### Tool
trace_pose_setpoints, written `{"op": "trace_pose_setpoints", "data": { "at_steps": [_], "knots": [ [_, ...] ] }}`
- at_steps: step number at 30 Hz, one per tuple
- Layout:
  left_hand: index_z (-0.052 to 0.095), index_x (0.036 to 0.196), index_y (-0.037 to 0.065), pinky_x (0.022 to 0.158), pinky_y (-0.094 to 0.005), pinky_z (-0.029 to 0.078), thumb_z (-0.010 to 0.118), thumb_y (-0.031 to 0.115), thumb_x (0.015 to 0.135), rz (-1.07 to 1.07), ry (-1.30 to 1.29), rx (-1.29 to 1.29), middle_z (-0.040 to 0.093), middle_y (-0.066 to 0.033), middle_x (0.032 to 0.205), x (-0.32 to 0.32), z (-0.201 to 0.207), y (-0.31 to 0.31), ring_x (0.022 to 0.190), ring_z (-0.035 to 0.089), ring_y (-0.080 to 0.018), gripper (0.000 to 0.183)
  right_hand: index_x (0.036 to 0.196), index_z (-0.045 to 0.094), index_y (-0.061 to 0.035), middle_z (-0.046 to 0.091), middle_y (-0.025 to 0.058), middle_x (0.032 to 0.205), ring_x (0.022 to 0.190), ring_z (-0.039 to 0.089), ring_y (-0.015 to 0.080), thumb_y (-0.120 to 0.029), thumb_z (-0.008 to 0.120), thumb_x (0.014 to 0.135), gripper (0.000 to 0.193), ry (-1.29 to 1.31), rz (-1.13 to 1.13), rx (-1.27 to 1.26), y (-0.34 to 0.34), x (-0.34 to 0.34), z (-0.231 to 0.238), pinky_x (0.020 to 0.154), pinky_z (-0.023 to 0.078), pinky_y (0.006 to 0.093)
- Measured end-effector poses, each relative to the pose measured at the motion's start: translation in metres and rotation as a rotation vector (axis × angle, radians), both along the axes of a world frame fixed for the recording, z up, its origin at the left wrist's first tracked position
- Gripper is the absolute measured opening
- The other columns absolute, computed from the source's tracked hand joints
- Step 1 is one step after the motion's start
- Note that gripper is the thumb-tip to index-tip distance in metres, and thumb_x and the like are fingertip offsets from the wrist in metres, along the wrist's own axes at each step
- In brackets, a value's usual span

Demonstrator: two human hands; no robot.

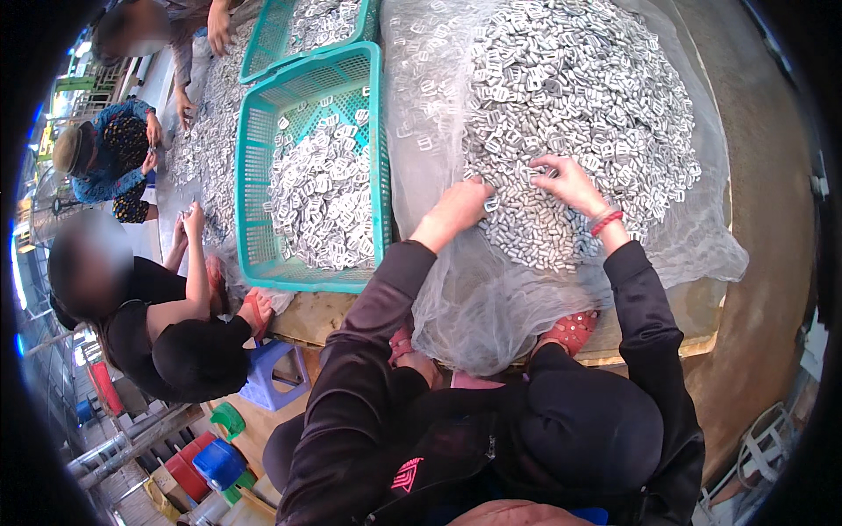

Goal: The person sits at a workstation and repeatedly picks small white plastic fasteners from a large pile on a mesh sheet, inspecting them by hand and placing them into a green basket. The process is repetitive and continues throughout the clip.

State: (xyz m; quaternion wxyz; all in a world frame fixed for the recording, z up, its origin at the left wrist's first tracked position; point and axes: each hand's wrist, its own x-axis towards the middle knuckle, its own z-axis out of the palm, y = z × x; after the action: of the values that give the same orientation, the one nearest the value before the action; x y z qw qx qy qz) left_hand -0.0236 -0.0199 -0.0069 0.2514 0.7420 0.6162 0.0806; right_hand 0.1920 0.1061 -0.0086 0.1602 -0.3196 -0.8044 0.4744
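Metal pieces (583, 105) lie heaped toward the mesh sheet (478, 307)'s near edge. The person's left hand (457, 210) curls at their left side; the right hand (572, 188) is half open over them. Whether either grips a piece is unclear.

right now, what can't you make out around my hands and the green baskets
All in the head view:
Left hand: whether it grips a piece; the back of the hand hides the palm.
Right hand: its palm, turned away from the camera.
Near green basket: most of its floor, covered by silvery pieces.
Far green basket: its far end, cut off by the top edge.
Large pile: its far side, cut off there too.
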Motion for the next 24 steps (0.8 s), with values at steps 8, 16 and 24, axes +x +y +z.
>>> {"op": "trace_pose_setpoints", "data": {
  "at_steps": [8, 16, 24],
  "knots": [
    [0.061, 0.075, 0.004, 0.05, -0.0327, 0.047, 0.06, 0.015, 0.085, 0.45, -0.872, -0.129, 0.058, -0.0092, 0.095, -0.008, 0.011, 0.005, 0.076, 0.063, -0.0251, 0.014, 0.098, 0.063, -0.003, 0.062, 0.0154, 0.081, 0.078, 0.062, 0.0294, -0.021, 0.068, 0.08, 0.027, -0.396, 0.013, 0.091, -0.009, 0.006, -0.013, 0.069, 0.048, 0.0425],
    [0.053, 0.092, 0.008, 0.038, -0.0229, 0.041, 0.067, 0.01, 0.079, 0.584, -1.615, -0.33, 0.058, -0.0045, 0.088, 0.004, 0.033, 0.045, 0.074, 0.064, -0.019, 0.019, 0.086, 0.059, -0.0078, 0.056, -0.0009, 0.068, 0.049, 0.046, 0.0053, -0.037, 0.059, 0.094, 0.031, 0.253, -0.231, -1.028, -0.008, 0.043, 0.019, 0.038, 0.027, 0.017],
    [0.062, 0.081, 0.001, 0.069, -0.0394, 0.05, 0.075, 0.023, 0.076, 0.313, -0.203, 0.286, 0.062, -0.014, 0.083, 0.053, -0.018, 0.091, 0.079, 0.064, -0.0289, 0.026, 0.092, 0.066, -0.0007, 0.056, -0.002, 0.066, 0.047, 0.042, 0.0029, -0.031, 0.061, 0.092, 0.031, -0.015, -0.273, -0.824, -0.003, 0.038, 0.021, 0.038, 0.026, 0.0186]
  ]
}}
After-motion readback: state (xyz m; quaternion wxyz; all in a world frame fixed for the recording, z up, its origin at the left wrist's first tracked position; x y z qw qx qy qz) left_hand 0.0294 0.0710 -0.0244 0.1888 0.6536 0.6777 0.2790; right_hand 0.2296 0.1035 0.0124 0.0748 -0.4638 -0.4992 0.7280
